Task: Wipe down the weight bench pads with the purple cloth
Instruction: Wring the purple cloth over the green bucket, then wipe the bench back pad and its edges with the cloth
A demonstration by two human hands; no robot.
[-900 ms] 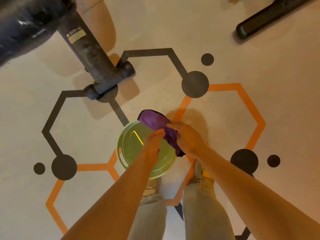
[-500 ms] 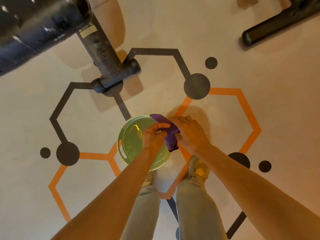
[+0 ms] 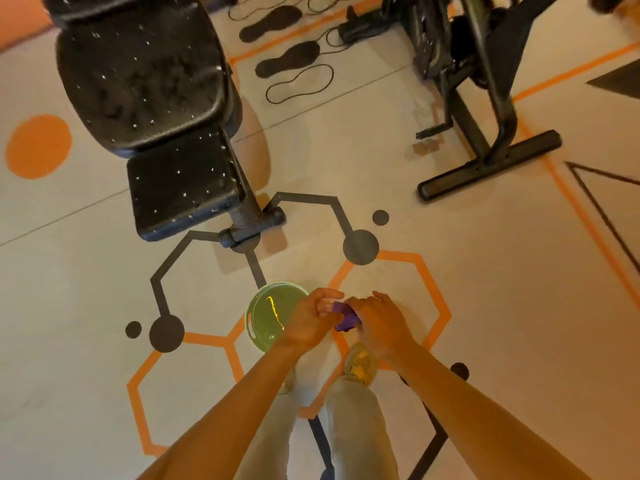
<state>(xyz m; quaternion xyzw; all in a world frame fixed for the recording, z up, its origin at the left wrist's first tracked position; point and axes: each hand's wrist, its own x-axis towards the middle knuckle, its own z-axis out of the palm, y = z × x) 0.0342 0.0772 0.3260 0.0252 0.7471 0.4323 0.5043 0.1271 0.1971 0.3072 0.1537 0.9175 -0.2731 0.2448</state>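
The purple cloth (image 3: 344,318) is bunched small between my two hands, just right of a green bucket (image 3: 268,315) of liquid on the floor. My left hand (image 3: 311,322) and my right hand (image 3: 375,323) both grip the cloth, squeezing it from either side. The black weight bench stands ahead and to the left: its small seat pad (image 3: 183,188) is nearest, its larger back pad (image 3: 142,74) lies beyond. Both pads are speckled with white droplets or specks. Neither hand touches the bench.
The bench's foot bar (image 3: 254,225) rests on the floor just beyond the bucket. A black exercise machine (image 3: 485,98) with a floor crossbar stands at the right. Shoe insoles (image 3: 289,58) and cords lie on the floor further back. My feet stand right under my hands.
The cloth went from hanging open over the bucket to a tight wad between both hands. My view has tilted up, bringing the bench pads and the machine into sight.
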